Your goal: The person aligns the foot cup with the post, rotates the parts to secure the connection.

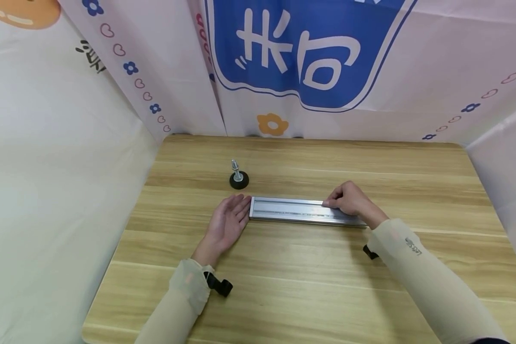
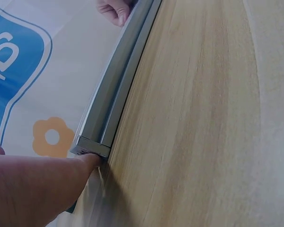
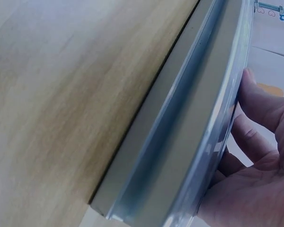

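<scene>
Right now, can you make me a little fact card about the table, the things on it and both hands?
Table: pale-brown wood-grain table
Main thing: long silver grooved metal bar, on the table
Left hand: bare left hand, palm up, fingertips touching the bar's left end
Right hand: bare right hand, gripping the bar's far edge, towards its right end
Other thing: round black foot with silver threaded bolt, beyond the left fingertips, untouched

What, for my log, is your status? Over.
Left hand touches end of metal bar. Right hand grips its far edge. Levelling foot stands clear beyond.
</scene>
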Available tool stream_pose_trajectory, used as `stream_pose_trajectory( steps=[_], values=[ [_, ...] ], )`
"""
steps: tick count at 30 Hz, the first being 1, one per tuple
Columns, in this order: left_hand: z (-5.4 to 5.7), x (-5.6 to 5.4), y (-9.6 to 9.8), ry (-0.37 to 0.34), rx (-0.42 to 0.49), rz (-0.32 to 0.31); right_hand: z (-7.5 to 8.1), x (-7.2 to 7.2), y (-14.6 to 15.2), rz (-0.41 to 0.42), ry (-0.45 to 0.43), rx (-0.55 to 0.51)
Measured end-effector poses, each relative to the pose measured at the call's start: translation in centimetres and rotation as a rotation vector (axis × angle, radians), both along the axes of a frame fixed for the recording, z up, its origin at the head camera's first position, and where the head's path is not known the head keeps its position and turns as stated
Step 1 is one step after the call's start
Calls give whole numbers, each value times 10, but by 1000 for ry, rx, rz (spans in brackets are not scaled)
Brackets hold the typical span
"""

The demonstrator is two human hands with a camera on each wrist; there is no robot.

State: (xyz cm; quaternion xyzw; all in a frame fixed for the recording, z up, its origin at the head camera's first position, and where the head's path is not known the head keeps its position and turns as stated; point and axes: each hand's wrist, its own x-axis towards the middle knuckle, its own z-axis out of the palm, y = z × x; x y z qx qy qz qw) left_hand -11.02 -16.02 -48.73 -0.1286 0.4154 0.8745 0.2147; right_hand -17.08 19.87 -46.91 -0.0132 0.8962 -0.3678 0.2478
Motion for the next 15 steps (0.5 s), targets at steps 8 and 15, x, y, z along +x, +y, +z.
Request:
stream_pose_trajectory(
  steps=[8, 15],
  values=[
    [-2, 0, 0, -5, 4, 0, -3, 2, -1, 7, -5, -14],
    [-2, -1, 0, -6, 6, 0, -4, 4, 0, 19, 7, -20]
  ],
)
